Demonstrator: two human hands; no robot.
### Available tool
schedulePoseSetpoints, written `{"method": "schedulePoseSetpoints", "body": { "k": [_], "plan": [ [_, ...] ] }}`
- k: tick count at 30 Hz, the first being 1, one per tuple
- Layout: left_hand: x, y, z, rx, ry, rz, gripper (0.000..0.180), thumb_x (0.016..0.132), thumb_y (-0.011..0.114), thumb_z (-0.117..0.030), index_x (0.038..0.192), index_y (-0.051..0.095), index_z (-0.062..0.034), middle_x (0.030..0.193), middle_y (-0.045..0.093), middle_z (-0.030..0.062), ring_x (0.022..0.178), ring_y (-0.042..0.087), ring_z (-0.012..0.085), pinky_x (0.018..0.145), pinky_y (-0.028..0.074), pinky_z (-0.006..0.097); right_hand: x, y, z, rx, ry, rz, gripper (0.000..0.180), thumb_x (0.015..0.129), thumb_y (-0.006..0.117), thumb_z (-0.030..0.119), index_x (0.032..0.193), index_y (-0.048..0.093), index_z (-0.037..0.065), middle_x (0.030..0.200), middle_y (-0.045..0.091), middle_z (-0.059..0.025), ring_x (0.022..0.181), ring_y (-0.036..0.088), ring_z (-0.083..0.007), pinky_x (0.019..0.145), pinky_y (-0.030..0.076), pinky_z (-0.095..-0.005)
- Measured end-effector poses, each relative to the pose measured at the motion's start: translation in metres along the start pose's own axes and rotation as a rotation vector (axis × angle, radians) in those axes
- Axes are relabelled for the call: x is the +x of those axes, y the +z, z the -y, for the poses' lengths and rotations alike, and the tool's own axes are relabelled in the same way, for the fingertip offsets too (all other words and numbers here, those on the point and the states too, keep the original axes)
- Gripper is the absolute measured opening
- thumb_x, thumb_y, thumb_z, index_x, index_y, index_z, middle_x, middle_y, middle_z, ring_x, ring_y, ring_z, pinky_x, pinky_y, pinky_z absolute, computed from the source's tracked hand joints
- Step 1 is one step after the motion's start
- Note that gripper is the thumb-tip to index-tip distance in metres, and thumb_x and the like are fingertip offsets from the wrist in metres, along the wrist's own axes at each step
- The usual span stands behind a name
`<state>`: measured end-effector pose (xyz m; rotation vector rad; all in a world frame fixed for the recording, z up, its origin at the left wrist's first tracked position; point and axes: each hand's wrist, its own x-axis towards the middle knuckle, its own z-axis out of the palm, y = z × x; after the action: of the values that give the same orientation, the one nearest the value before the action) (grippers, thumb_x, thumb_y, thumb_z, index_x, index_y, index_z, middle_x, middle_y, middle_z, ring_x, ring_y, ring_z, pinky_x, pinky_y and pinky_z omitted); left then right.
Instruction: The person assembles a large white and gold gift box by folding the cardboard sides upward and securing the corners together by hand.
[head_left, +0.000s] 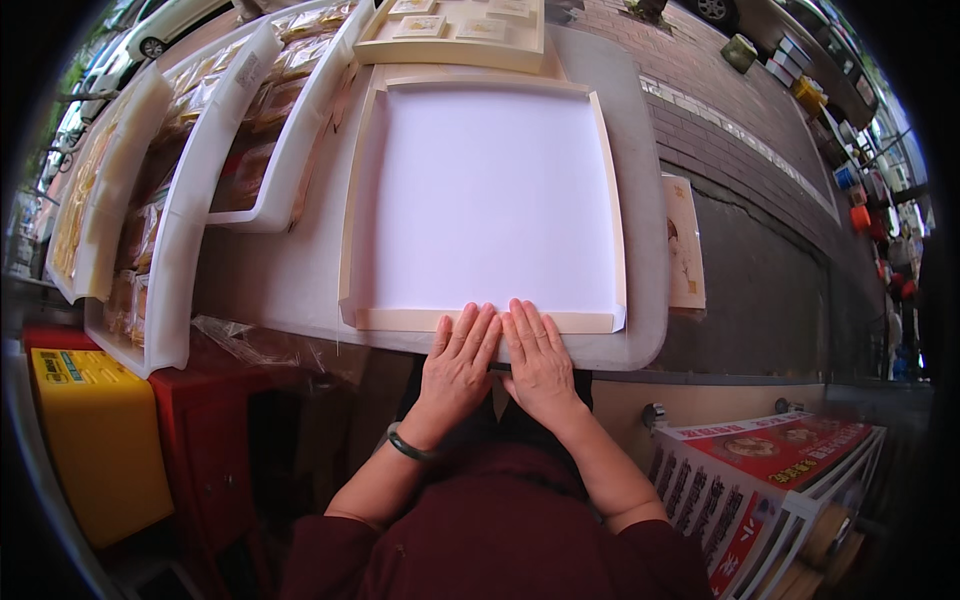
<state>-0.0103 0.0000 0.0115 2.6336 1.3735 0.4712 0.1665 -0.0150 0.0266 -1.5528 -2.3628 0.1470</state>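
While I look down through the head camera, this is what I see.

Left hand: my left hand lies flat, palm down, fingers straight and close together. It pinches nothing. The fingertips rest on the near rim of the big flat square cardboard box. A dark green round bangle sits on that wrist.

Right hand: my right hand lies flat too, fingers stretched out and a little apart. It holds nothing. It presses on the same near rim. The two hands touch side by side.

Box: the pale cream box is shallow, with low walls and a white inside. It lies on the white plastic table, in the middle, with its near rim close to the table edge by me.

Table: the near edge is rounded, and my hands reach over it.

Second box: a cream flat box with small square packets inside lies just behind the first box, at the far end of the table.

Left side: long white trays full of wrapped brown snacks stand in a row, just beside the box. A yellow plastic crate and a red cabinet sit lower down.

Right side: a red and white printed sign board leans by the table. A grey brick pavement runs past it.

Sleeves: my dark red sleeves come in from the bottom.
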Motion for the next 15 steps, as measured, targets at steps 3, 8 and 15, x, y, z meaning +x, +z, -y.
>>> {"method": "schedulePoseSetpoints", "body": {
  "k": [3,8,15],
  "plan": [
    [-0.014,-0.027,0.024,-0.011,-0.075,0.027,0.089,0.070,0.084,-0.024,0.150,0.046,-0.0187,0.158,0.041,0.0104,0.149,0.035,0.0300,0.122,0.023,0.050,-0.015,-0.017,-0.022,-0.011,0.047,0.035,0.100,0.067,0.087,0.018,0.152,0.037,0.005,0.159,0.037,-0.0113,0.147,0.036,-0.0311,0.120,0.030,-0.0439],
    [-0.040,-0.038,0.056,0.074,-0.189,-0.025,0.087,0.069,0.086,-0.021,0.148,0.049,-0.0198,0.156,0.042,0.0118,0.146,0.039,0.0302,0.117,0.032,0.052,-0.042,-0.022,-0.049,-0.023,0.154,-0.033,0.103,0.064,0.090,0.012,0.152,0.035,0.002,0.158,0.036,-0.0177,0.147,0.035,-0.0355,0.119,0.031,-0.0486],
    [-0.046,-0.034,0.061,0.157,-0.296,-0.089,0.089,0.070,0.085,-0.021,0.150,0.047,-0.0188,0.157,0.038,0.0186,0.142,0.041,0.0359,0.116,0.034,0.051,-0.046,-0.022,-0.045,-0.069,0.213,-0.084,0.102,0.065,0.089,0.010,0.150,0.035,-0.002,0.158,0.034,-0.0224,0.146,0.035,-0.0395,0.118,0.032,-0.0503]
  ]
}}
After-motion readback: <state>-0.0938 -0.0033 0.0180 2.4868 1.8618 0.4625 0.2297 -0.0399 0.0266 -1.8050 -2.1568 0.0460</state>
